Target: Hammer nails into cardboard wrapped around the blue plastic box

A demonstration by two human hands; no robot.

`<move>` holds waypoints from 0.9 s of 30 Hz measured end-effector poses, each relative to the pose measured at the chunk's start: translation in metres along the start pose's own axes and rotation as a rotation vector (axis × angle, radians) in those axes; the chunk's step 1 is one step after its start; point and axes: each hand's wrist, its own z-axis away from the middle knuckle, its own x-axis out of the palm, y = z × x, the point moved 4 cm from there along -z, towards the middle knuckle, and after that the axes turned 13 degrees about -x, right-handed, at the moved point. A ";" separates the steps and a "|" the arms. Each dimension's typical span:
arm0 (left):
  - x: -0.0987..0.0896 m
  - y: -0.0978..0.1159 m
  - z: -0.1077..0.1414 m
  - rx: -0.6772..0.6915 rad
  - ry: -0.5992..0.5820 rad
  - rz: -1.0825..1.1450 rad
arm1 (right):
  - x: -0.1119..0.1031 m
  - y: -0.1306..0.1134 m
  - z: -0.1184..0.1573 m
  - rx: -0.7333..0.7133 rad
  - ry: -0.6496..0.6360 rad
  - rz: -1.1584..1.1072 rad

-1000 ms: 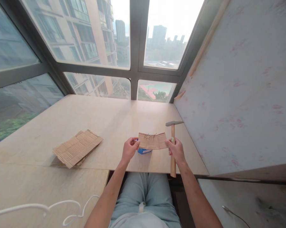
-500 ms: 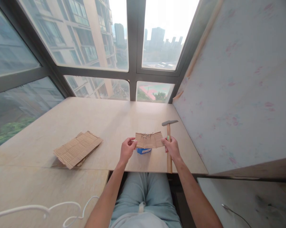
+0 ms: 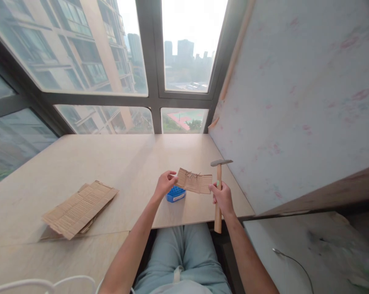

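Pinching the cardboard strip (image 3: 197,185) by opposite ends, in the frame's lower centre, the left hand (image 3: 165,184) and right hand (image 3: 224,197) are sitting apart, the right also clasping the hammer (image 3: 218,176). The strip is likely feeling light and crease-prone, its ends, clear of the thin dark pieces (image 3: 192,176), offering safest hold; the hammer is probably pulling head-heavy

Captured from the wearer's head, a worktop (image 3: 111,159) is viewed forward and steeply downward at close range, with windows (image 3: 187,45) framed toward 12 o'clock, a patterned wall (image 3: 294,98) at 2 and the wearer's lap (image 3: 183,255) at 6.
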 end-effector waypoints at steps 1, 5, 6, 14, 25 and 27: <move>0.007 0.005 -0.007 0.020 -0.027 -0.030 | -0.007 0.001 0.002 0.003 0.029 0.008; 0.038 0.026 -0.040 0.066 -0.164 -0.179 | -0.030 0.012 0.009 0.030 0.125 0.027; 0.047 0.031 -0.048 0.069 -0.204 -0.226 | -0.034 0.015 0.011 0.039 0.145 0.024; 0.127 0.042 -0.111 0.067 -0.381 -0.415 | -0.040 0.053 0.029 0.164 0.344 -0.005; 0.219 0.018 -0.175 0.090 -0.457 -0.586 | -0.061 0.107 -0.004 0.267 0.405 0.063; 0.231 0.015 -0.180 0.095 -0.468 -0.613 | -0.064 0.115 -0.008 0.276 0.410 0.071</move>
